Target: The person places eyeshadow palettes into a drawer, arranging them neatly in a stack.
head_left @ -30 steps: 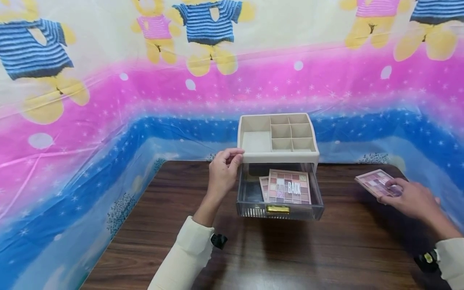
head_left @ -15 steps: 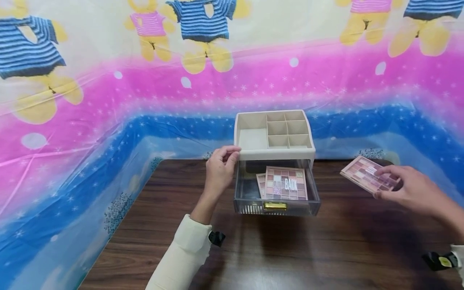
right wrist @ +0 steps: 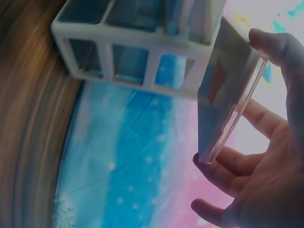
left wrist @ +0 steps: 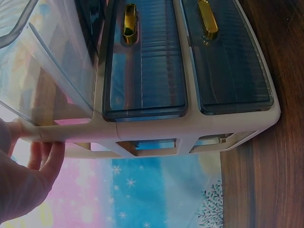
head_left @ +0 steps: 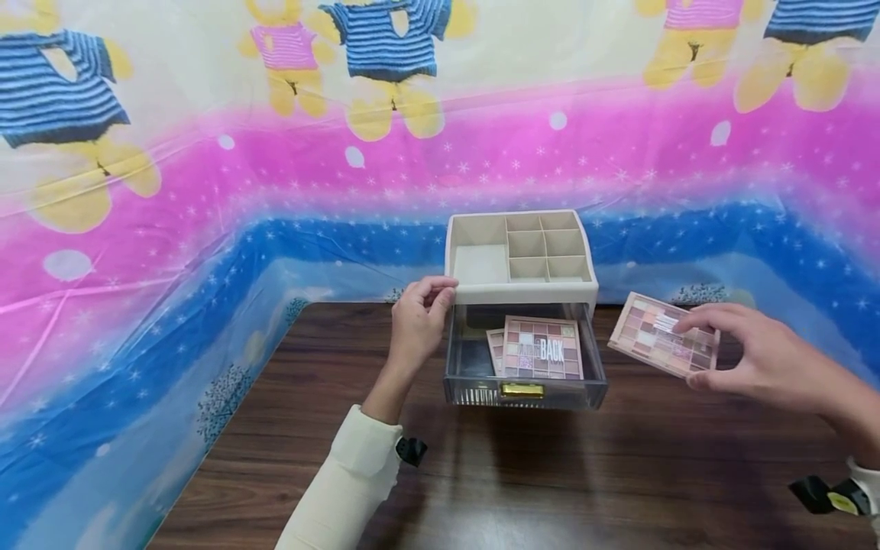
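Observation:
A cream desktop organizer stands at the back of the table, its clear top drawer pulled out. Inside the drawer lie two eyeshadow palettes, one partly covering the other. My left hand pinches the organizer's front left edge; in the left wrist view the thumb and fingers straddle the cream frame. To the right of the drawer, my right hand holds another eyeshadow palette by its right end, above the table. The right wrist view shows this palette edge-on between thumb and fingers.
Two more dark clear drawers with gold handles sit closed below the open one. Compartments divide the organizer's top. The brown wood-grain table reaches a printed cloth backdrop behind and at the left.
My right hand has carried its palette leftward, closer to the open drawer, and the palette has turned a little. The left hand keeps its place on the organizer.

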Demonstrator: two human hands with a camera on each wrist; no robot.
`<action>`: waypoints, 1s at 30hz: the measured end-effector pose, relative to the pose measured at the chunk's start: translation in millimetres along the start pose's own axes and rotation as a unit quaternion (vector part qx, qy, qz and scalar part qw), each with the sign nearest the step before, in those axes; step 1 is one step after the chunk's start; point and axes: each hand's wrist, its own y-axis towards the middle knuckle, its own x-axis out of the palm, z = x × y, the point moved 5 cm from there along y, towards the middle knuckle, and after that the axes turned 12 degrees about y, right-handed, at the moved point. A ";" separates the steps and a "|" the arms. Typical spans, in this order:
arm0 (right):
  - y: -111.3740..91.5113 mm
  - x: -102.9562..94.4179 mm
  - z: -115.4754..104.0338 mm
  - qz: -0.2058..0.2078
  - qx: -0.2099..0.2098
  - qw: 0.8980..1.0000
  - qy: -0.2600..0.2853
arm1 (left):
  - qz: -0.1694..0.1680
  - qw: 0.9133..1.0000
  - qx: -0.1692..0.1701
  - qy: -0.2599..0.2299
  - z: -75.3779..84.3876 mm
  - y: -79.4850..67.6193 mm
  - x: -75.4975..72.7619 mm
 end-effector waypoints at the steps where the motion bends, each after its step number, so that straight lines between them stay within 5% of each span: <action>1: 1.0 0.3 -4.2 -0.002 -0.006 1.000 0.004 | 0.000 1.000 -0.001 -0.001 -0.3 -0.3 0.3; 11: 20.0 13.4 -52.2 -0.047 -0.097 0.993 0.048 | -0.006 1.000 -0.008 -0.005 -0.3 0.2 0.8; 30: 69.4 60.7 -96.2 -0.118 -0.122 0.984 0.049 | -0.008 1.000 -0.009 -0.004 0.9 -0.3 1.5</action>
